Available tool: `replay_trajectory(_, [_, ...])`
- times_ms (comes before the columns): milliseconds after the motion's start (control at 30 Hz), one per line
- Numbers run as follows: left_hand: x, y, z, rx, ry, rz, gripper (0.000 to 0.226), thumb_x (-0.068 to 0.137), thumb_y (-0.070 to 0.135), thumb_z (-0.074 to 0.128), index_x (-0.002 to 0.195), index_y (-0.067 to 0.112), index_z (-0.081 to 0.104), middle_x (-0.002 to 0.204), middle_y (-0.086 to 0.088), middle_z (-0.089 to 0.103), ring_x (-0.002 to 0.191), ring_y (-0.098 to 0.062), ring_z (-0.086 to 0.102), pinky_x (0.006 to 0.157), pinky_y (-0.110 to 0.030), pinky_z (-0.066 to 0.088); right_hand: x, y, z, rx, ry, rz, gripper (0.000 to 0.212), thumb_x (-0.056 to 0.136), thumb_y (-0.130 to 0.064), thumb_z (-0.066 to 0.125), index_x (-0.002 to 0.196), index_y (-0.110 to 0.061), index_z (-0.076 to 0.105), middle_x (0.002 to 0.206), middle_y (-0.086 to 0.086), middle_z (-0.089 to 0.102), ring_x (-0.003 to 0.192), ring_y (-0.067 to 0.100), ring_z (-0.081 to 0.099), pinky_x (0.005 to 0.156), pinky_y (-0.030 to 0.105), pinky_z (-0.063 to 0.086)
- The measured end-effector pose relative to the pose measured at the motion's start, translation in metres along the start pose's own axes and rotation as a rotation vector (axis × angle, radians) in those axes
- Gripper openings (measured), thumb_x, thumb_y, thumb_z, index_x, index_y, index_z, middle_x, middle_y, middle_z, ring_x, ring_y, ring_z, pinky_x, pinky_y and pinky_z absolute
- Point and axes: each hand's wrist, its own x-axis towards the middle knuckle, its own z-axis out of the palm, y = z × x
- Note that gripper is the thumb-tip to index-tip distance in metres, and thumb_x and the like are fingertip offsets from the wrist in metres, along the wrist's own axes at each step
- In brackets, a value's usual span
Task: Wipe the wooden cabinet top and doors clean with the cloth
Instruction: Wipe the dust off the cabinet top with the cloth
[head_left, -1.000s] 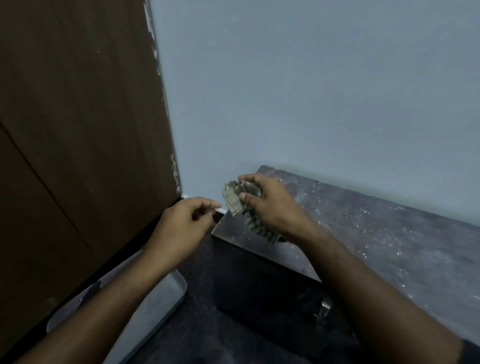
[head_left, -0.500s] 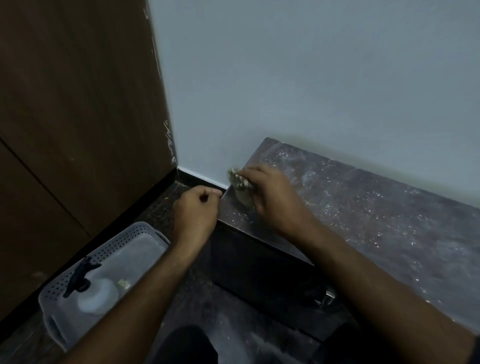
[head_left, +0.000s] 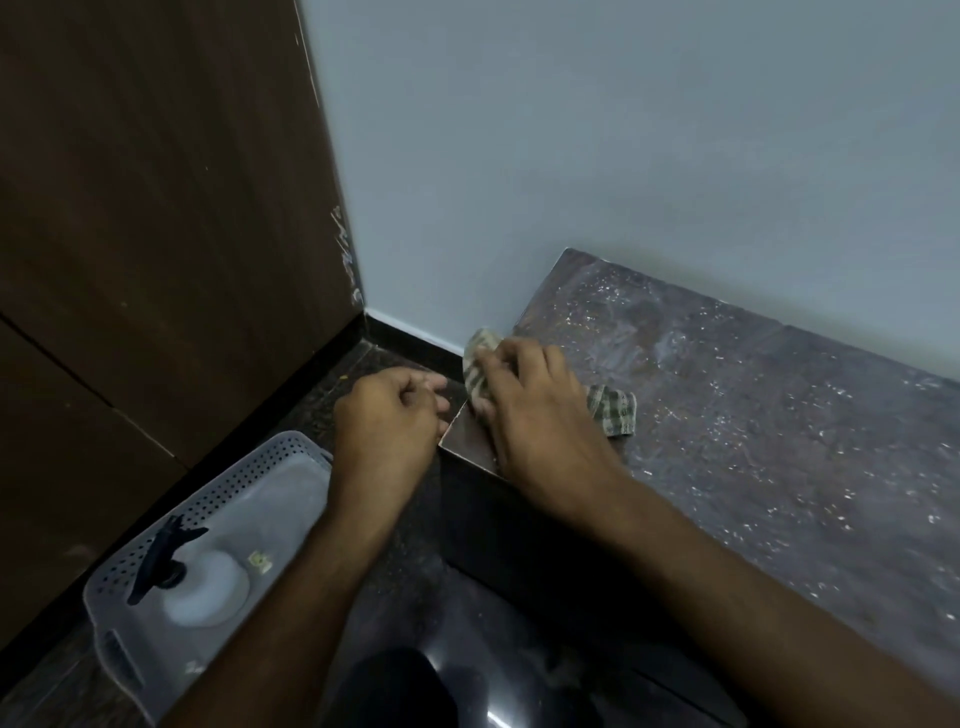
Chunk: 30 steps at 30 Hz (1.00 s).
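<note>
**Cloth at the cabinet's left corner, dust still over most of the top**

The right hand (head_left: 540, 410) lies flat over the checked cloth (head_left: 613, 410), fingers spread and pressing it onto the cabinet top (head_left: 753, 441) at the left end, about 9 o'clock of that surface. Part of the cloth sticks out past the fingertips toward the wall (head_left: 571, 156); another flap shows at the hand's 3 o'clock. The left hand (head_left: 387, 415) hovers just beside the corner edge, fingers loosely curled, holding nothing.

Risks, as I judge them: the cloth overhangs the end, so a push toward 9 o'clock could slide it off the edge or sweep the white specks onto the floor and into the basket (head_left: 291, 452) with its spray bottle (head_left: 202, 582) at 7 o'clock. A bunched cloth may also smear the dust rather than lift it. The doors look untouched.

Compared with half a second ago, the right hand has flattened and a cloth flap now trails out on its right; the left hand has barely moved.
</note>
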Motion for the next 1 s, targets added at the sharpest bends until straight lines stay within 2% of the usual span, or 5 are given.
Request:
replay_trajectory(233, [0.009,-0.003,0.009,-0.053,0.005,-0.002,0.029,0.093,0.009,0.046,0.098,0.026,0.069,0.092,0.009,0.069,0.082,-0.006,0.064,0.070,-0.029,0.052,-0.033,-0.006,-0.001,-0.068,-0.096,-0.227,0.052,0.094,-0.028,0.055,0.143,-0.014,0.043,0.136,0.007,0.043,0.119,0.024,0.041,0.095,0.037,0.042])
replay_trajectory(367, [0.010,-0.008,0.013,-0.033,-0.015,-0.016,0.031,0.093,0.010,0.045,0.096,0.030,0.068,0.089,0.007,0.068,0.075,-0.011,0.064,0.060,-0.029,0.047,0.001,0.008,-0.001,-0.068,-0.033,-0.056,0.050,0.098,-0.028,0.050,0.145,-0.013,0.041,0.138,0.011,0.042,0.120,0.027,0.038,0.096,0.043,0.043])
replay_trajectory(567, [0.016,-0.005,0.001,-0.049,0.064,-0.001,0.029,0.092,0.011,0.047,0.098,0.028,0.069,0.094,0.014,0.067,0.089,-0.009,0.064,0.077,-0.033,0.053,-0.020,-0.021,0.006,-0.087,-0.087,-0.227,0.050,0.096,-0.026,0.053,0.143,-0.011,0.044,0.132,0.011,0.045,0.113,0.026,0.043,0.089,0.041,0.047])
replay_trajectory(767, [0.014,-0.004,0.004,-0.016,-0.052,0.112,0.021,0.093,0.016,0.054,0.097,0.028,0.070,0.084,0.010,0.069,0.060,-0.003,0.054,0.055,-0.023,0.040,0.001,0.018,0.002,-0.014,-0.054,-0.091,0.049,0.100,-0.029,0.044,0.148,-0.020,0.041,0.154,0.006,0.035,0.141,0.025,0.033,0.112,0.046,0.037])
replay_trajectory(1000, [0.017,-0.004,0.005,-0.023,-0.015,0.170,0.021,0.091,0.015,0.056,0.095,0.029,0.071,0.092,0.009,0.070,0.080,-0.009,0.065,0.069,-0.027,0.054,-0.021,0.013,-0.003,0.004,-0.151,-0.259,0.046,0.104,-0.027,0.037,0.149,-0.017,0.042,0.156,0.001,0.040,0.145,0.015,0.032,0.122,0.032,0.023])
